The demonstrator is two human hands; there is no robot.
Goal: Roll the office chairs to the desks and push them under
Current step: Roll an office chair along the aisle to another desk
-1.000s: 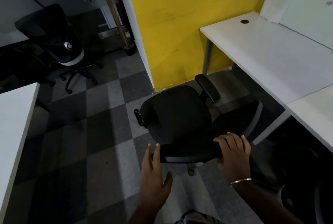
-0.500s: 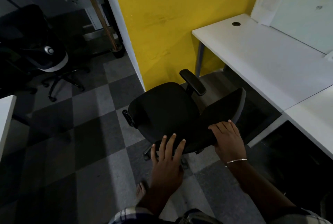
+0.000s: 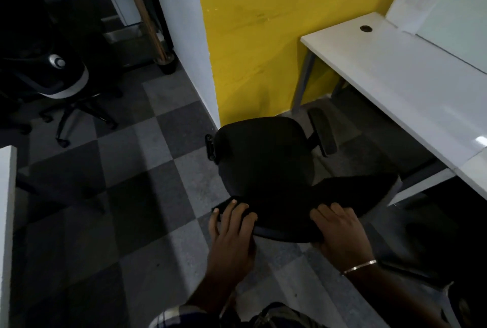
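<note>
Since a moment ago, the left hand (image 3: 232,224) has come down onto the backrest top of the office chair (image 3: 266,166), fingers curled over its edge; the right hand (image 3: 340,227) grips the same edge further right. This chair stands on the carpet beside the yellow wall (image 3: 253,37), near the white desk (image 3: 411,85) but not under it. Pushed straight ahead, its armrest (image 3: 322,131) could strike the desk leg (image 3: 303,85) or wall.

Black office chair (image 3: 266,164) on a floor (image 3: 137,195) of light and dark grey checkered carpet squares. Yellow wall (image 3: 263,37) behind, white tabletop (image 3: 400,85), and a second black chair (image 3: 52,74) trimmed in white.
</note>
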